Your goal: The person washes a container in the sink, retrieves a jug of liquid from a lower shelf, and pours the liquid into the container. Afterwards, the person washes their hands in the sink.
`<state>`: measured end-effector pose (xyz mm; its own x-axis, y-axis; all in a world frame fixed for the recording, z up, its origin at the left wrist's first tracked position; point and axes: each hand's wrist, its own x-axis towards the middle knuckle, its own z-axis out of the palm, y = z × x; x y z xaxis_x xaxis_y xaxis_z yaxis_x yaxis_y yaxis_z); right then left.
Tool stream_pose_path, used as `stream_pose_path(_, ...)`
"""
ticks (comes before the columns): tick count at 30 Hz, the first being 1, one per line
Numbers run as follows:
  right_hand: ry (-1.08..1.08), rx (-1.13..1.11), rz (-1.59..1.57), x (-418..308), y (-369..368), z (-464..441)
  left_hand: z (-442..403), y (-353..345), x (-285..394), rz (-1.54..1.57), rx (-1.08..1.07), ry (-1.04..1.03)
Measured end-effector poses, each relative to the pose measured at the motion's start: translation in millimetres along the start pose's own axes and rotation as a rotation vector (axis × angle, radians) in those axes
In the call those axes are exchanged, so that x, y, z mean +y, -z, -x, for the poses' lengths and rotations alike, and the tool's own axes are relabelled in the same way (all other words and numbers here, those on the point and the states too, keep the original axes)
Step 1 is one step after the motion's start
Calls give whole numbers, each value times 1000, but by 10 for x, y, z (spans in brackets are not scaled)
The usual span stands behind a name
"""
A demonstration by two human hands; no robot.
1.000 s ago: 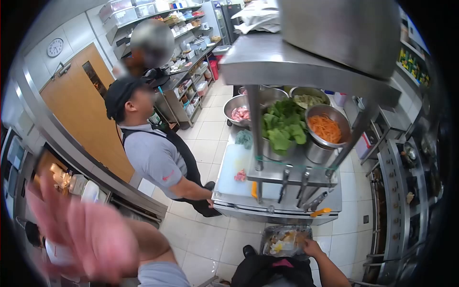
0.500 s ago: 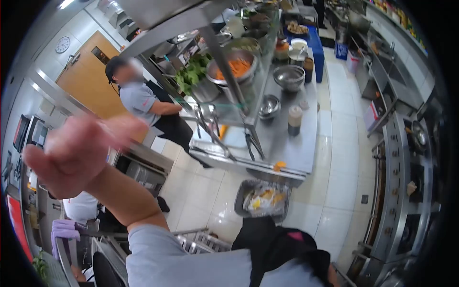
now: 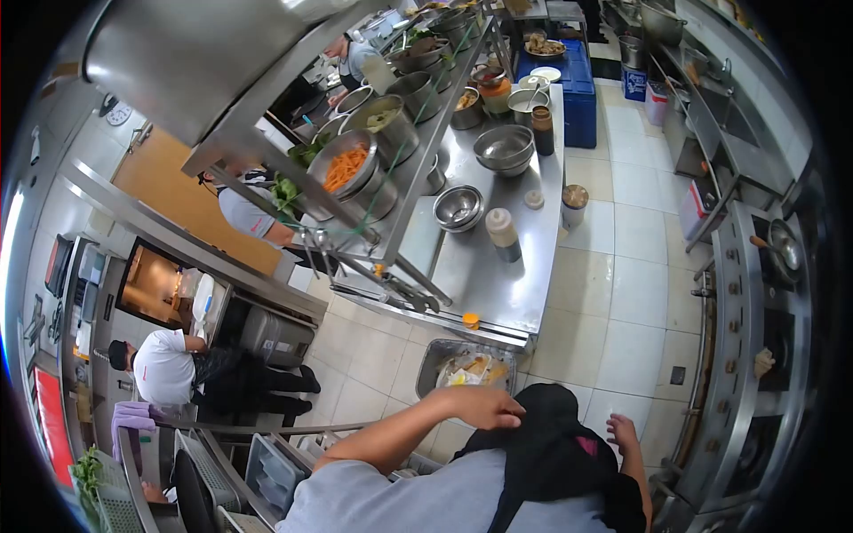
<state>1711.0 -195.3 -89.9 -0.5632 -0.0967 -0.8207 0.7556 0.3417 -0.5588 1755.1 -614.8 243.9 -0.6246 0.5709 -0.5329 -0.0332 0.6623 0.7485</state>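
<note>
Black apron [image 3: 544,428] covers the wearer's front; the left hand [image 3: 487,407], loosely curled, overlaps its edge, whether gripping anything I cannot tell; the right hand [image 3: 624,431] hangs beside it, fingers apart; a grey bin [image 3: 428,364] sits on the floor by the steel counter [image 3: 511,298].

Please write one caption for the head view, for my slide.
Kitchen view: left hand by the black apron, right hand at the side, bin and steel counter ahead.
</note>
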Motion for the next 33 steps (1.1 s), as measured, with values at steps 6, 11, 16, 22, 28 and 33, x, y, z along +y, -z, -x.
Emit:
stream_pose_path(6,118,-36,214,-274,717,-717,-978,551,262,4,15,-18)
stream_pose_path(11,-123,-18,351,709,1797,-1304,-1633,1406,628,-23,137,-46)
stream_pose_path(16,-238,-101,435,264,2354,-1298,-992,2614,1288,374,393,-729)
stream_pose_path(22,-16,-330,843,-661,2816,-2093,-411,4085,2301,30,451,-632)
stream_pose_path(28,142,-488,761,-2114,3352,-3590,-863,4418,2590,94,590,-298)
stream_pose_path(33,-77,-213,396,-4239,3323,-4237,-1623,3531,2125,402,735,210)
